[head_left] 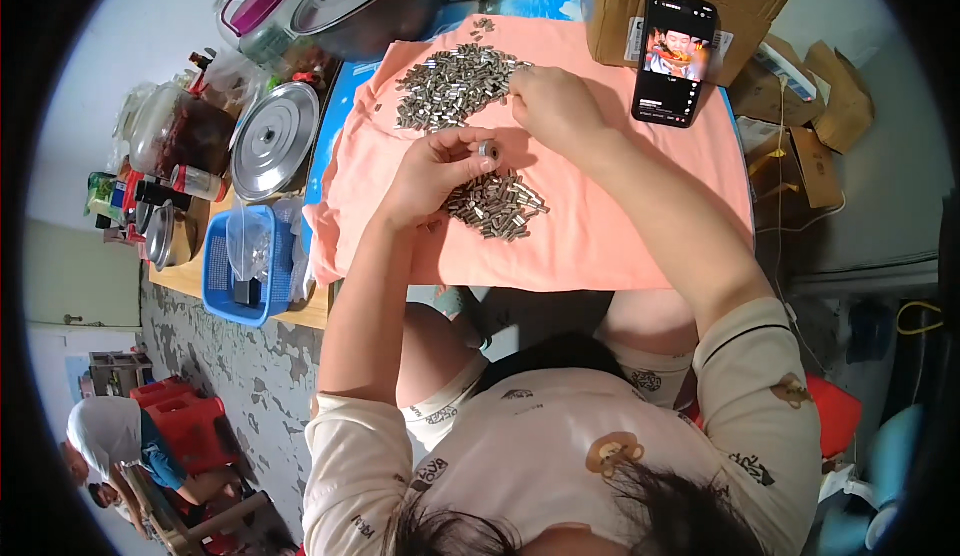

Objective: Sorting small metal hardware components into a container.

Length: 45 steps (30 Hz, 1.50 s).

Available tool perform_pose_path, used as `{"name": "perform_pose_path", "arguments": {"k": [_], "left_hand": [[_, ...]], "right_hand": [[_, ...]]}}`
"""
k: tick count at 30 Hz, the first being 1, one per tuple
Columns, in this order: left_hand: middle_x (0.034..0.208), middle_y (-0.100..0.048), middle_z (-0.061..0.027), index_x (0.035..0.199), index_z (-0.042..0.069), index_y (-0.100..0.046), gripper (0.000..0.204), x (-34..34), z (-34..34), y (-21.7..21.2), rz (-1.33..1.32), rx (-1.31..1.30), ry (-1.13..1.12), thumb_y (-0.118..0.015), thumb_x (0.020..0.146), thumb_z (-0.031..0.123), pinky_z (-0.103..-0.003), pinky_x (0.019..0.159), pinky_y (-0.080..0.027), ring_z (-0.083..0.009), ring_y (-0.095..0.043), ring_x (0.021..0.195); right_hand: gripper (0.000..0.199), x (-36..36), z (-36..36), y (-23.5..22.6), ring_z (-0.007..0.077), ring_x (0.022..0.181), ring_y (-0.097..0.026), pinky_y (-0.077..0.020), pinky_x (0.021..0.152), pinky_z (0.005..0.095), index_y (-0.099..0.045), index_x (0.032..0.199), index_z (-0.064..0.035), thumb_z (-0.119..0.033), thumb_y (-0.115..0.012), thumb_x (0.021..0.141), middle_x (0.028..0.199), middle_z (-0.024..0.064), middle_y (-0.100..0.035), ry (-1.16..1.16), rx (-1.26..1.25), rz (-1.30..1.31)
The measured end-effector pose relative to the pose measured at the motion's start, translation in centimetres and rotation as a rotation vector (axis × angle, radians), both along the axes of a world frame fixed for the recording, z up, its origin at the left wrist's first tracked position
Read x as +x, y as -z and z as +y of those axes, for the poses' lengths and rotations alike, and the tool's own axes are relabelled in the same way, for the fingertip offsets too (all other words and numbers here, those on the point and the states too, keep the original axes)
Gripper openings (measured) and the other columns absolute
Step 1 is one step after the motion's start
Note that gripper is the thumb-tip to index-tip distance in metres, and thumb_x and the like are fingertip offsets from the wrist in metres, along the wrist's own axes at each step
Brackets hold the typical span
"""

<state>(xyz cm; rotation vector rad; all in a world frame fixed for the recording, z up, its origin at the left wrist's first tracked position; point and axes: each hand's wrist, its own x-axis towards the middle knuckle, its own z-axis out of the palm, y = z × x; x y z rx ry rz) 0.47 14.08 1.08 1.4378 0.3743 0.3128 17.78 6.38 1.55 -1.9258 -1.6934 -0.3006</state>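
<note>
In our left hand (430, 176), the grip pinches a short metal ring (488, 150) between thumb and fingers, its round end turned up toward us. Our right hand (558, 108) is at the right edge of the far heap of metal cylinders (455, 86), its fingers curled downward; we cannot tell whether that grip closes on a piece, since the fingertips are hidden. Just below the left hand's thumb we see the near heap of metal cylinders (505, 206), smaller than the far one and apart from it. Both heaps lie on a salmon-pink cloth (620, 231) that covers most of the blue-topped worktop (324, 156). Beyond our right forearm, a lit smartphone (676, 61) stands upright in front of a cardboard box (615, 11). To our left we see a round metal lid (275, 141), a blue plastic basket (218, 274) and, farther back, a large lidded pot (395, 16) beside a clear jar with a pink lid (262, 6).
</note>
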Motion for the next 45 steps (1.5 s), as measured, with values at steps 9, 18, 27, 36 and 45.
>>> {"name": "perform_pose_path", "arguments": {"k": [9, 18, 27, 36, 45], "left_hand": [[0.086, -0.059, -0.0042, 0.103, -0.004, -0.054, 0.03, -0.2, 0.2, 1.0, -0.139, -0.118, -0.099, -0.061, 0.074, -0.003, -0.02, 0.07, -0.047, -0.0095, -0.056, 0.076], [0.089, -0.059, -0.006, 0.104, -0.005, -0.054, 0.033, -0.5, -0.6, 0.2, -0.096, -0.074, -0.15, -0.062, 0.073, -0.004, -0.02, 0.071, -0.047, -0.0098, -0.057, 0.078], [0.094, -0.06, -0.0088, 0.108, -0.006, -0.052, 0.034, -0.7, -0.4, 0.3, -0.122, -0.085, -0.138, -0.059, 0.075, -0.003, -0.022, 0.074, -0.048, -0.0114, -0.057, 0.083], [0.088, -0.058, -0.0039, 0.108, -0.005, -0.053, 0.033, -0.8, -0.6, 0.2, -0.084, -0.097, -0.05, -0.059, 0.075, -0.005, -0.02, 0.073, -0.047, -0.0096, -0.056, 0.08], [0.084, -0.056, -0.001, 0.107, -0.005, -0.053, 0.033, -0.6, -0.5, 0.5, -0.057, -0.018, -0.06, -0.06, 0.075, -0.003, -0.02, 0.072, -0.047, -0.008, -0.055, 0.077]], "right_hand": [[0.01, -2.6, -2.3, 0.2, 0.0158, 0.073, -0.061, -0.0525, 0.066, 0.026, -0.056, 0.088, 0.0064, 0.002, -0.052, 0.08, 0.079, 0.0091, -0.059, -0.406, -0.171, 1.253], [0.008, -4.3, -2.6, -0.1, 0.0239, 0.057, -0.054, -0.0444, 0.053, 0.0319, -0.054, 0.066, -0.0024, -0.008, -0.061, 0.065, 0.064, 0.0094, -0.055, -0.248, 0.158, 0.328], [0.007, -4.4, -2.8, -0.2, 0.0103, 0.067, -0.057, -0.0471, 0.059, 0.0213, -0.058, 0.077, 0.0012, -0.001, -0.061, 0.072, 0.073, 0.0049, -0.058, -0.188, 0.042, 0.68], [0.011, -1.3, -2.1, 0.1, 0.0068, 0.066, -0.054, -0.0457, 0.061, 0.0198, -0.056, 0.086, 0.0008, -0.005, -0.059, 0.077, 0.076, 0.0019, -0.058, -0.363, -0.331, 1.27], [0.015, -0.5, 2.4, 1.7, 0.0301, 0.066, -0.058, -0.0463, 0.061, 0.0395, -0.06, 0.07, -0.0064, -0.021, -0.059, 0.071, 0.069, 0.0137, -0.06, 0.185, -0.127, 0.335]]}}
